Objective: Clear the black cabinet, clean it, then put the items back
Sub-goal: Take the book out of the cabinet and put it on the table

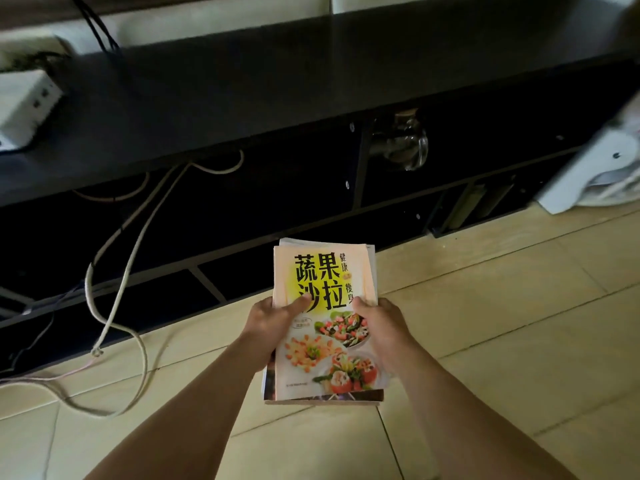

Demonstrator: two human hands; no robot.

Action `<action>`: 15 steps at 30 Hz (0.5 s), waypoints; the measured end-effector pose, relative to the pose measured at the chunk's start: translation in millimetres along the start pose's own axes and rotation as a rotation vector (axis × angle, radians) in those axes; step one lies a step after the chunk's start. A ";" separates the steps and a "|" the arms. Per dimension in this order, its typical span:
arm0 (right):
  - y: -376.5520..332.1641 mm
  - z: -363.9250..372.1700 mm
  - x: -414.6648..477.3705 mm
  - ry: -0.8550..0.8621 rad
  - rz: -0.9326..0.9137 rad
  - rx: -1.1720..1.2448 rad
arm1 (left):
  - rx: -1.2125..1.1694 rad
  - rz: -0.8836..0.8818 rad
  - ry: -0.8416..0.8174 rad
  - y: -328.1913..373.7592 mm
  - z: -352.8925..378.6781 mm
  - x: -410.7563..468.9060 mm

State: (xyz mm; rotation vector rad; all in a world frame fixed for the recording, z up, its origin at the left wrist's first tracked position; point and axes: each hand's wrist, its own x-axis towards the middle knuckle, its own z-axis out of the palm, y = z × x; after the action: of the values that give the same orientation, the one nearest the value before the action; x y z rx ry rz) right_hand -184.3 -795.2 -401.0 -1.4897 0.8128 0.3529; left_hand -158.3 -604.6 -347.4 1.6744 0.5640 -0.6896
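Both of my hands are wrapped around a stack of books (323, 327) at the lower centre of the frame: my left hand (268, 322) grips the stack's left edge with the thumb lying across the top cover, and my right hand (381, 327) grips the right edge the same way. I see a cookbook on top, its cover showing large Chinese characters on a yellow patch and photos of salads; other books and loose pages peek out beneath and beyond it. The stack is held above the pale tiled floor (502, 323), just in front of the black cabinet (277, 84), whose long dark top runs across the upper half of the frame. Grey cables (117, 271) spill from its open compartments at the left and loop over the tiles. Further in, a glass jar (403, 143) sits in an upper compartment right of centre. At the far left, a white box (24, 105) rests on the cabinet top, and at the right edge a white object (595, 168), too blurred to identify, leans by the cabinet's end.
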 end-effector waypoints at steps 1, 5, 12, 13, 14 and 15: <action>-7.5 -7.2 -18.0 0.011 0.006 0.003 | 0.014 -0.014 -0.014 8.0 1.0 -16.9; -43.3 -32.1 -98.6 0.052 0.065 -0.020 | 0.023 -0.070 -0.056 41.5 -4.0 -98.6; -160.3 -50.2 -250.8 0.004 0.073 -0.132 | -0.051 -0.127 -0.073 136.1 -44.4 -254.2; -185.2 -48.0 -278.9 0.004 0.071 -0.152 | -0.058 -0.130 -0.062 154.6 -55.5 -279.8; -211.2 -44.5 -308.0 0.009 0.070 -0.158 | -0.070 -0.132 -0.050 175.4 -67.6 -307.1; -238.8 -40.1 -336.9 0.004 0.062 -0.161 | -0.091 -0.132 -0.049 196.9 -82.0 -333.9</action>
State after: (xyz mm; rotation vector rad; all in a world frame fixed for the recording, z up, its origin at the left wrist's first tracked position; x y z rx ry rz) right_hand -269.5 -766.0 4.0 -1.6174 0.8510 0.4716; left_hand -247.2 -565.0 36.7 1.5418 0.6658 -0.7869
